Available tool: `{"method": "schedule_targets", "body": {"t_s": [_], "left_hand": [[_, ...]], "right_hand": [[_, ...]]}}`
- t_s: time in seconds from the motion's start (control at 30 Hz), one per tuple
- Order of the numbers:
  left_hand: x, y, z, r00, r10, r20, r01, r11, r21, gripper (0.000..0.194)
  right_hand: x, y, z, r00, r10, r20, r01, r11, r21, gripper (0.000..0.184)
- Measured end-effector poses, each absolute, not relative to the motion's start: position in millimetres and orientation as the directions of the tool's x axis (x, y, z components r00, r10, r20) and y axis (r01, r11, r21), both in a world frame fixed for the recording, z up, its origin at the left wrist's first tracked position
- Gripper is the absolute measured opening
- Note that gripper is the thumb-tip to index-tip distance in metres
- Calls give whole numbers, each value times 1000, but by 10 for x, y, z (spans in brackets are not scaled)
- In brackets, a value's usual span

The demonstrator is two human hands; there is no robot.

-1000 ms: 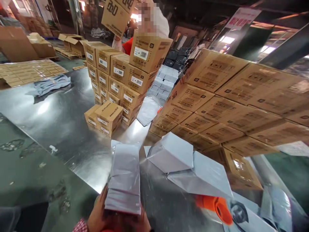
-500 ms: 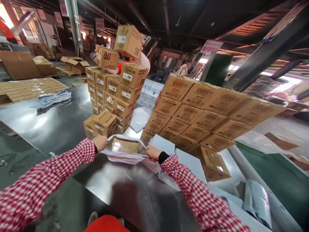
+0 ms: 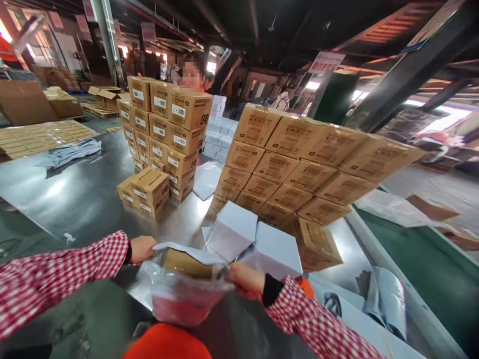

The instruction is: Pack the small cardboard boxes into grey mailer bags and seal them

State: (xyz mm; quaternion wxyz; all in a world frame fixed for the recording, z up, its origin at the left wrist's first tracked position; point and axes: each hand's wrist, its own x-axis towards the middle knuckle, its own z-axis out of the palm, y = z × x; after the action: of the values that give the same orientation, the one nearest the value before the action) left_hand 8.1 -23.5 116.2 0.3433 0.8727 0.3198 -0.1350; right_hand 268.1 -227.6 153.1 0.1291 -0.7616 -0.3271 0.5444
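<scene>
A plastic mailing bag (image 3: pixel 183 296) hangs between my hands near the table's front edge, its mouth spread wide. Inside it sits a brown cardboard box (image 3: pixel 187 263), only partly visible. My left hand (image 3: pixel 142 249) is closed on the bag's left rim. On the opposite side, my right hand (image 3: pixel 247 280) grips the right rim, fingers wrapped round the plastic. Just beyond the bag, two white wrapped parcels (image 3: pixel 235 227) rest on the metal table (image 3: pixel 175 222). Two loose brown boxes (image 3: pixel 149 187) stand farther off to the left.
A tall stack of labelled boxes (image 3: pixel 164 129) stands behind, with a co-worker (image 3: pixel 192 75) beyond it. To the right rises a wider wall of cartons (image 3: pixel 295 164). Folded bags (image 3: pixel 75 152) lie at the left; a silvery plastic roll (image 3: pixel 387 299) is at the right.
Both hands have drawn the bag with its box toward me, off the table surface. The co-worker's two lifted boxes now sit on the stack.
</scene>
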Motion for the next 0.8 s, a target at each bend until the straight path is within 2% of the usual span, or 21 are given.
{"method": "schedule_targets", "body": {"t_s": [0.07, 0.2, 0.27, 0.33, 0.4, 0.43, 0.5, 0.57, 0.63, 0.7, 0.8], "left_hand": [[125, -235, 1229, 751, 433, -499, 659, -546, 518, 15], [168, -253, 1404, 675, 311, -669, 732, -401, 551, 27], [126, -224, 1418, 673, 250, -696, 734, -343, 587, 27], [7, -140, 1375, 692, 207, -691, 719, -289, 633, 35], [-185, -31, 1298, 766, 247, -594, 643, -298, 705, 51], [-292, 11, 1252, 811, 301, -502, 584, -349, 733, 59], [-479, 24, 1149, 875, 386, -291, 464, -501, 730, 77], [-563, -82, 1037, 910, 383, -158, 379, -614, 693, 95], [-521, -258, 938, 939, 332, -87, 297, -659, 691, 105], [-392, -416, 867, 954, 300, -14, 221, -671, 708, 101], [-184, -506, 800, 966, 253, 46, 134, -648, 750, 75]], "right_hand": [[2706, -2323, 1640, 176, 623, -762, 382, -757, -530, 15], [2741, -2372, 1750, 64, 592, -804, 483, -723, -494, 16], [2805, -2365, 1736, 18, 573, -819, 553, -688, -469, 21], [2964, -2352, 1727, -38, 554, -832, 647, -621, -443, 26], [3227, -2337, 1746, -111, 523, -845, 687, -574, -446, 22], [3377, -2320, 1759, -136, 528, -838, 667, -577, -472, 18], [3624, -2233, 1748, -132, 638, -759, 579, -571, -581, 32], [3689, -2054, 1637, -29, 828, -560, 552, -454, -700, 48], [3520, -1822, 1415, 12, 952, -305, 651, -239, -721, 55], [3194, -1636, 1146, -124, 979, -161, 755, -12, -656, 60], [2731, -1593, 827, -417, 899, -136, 793, 286, -539, 60]]}}
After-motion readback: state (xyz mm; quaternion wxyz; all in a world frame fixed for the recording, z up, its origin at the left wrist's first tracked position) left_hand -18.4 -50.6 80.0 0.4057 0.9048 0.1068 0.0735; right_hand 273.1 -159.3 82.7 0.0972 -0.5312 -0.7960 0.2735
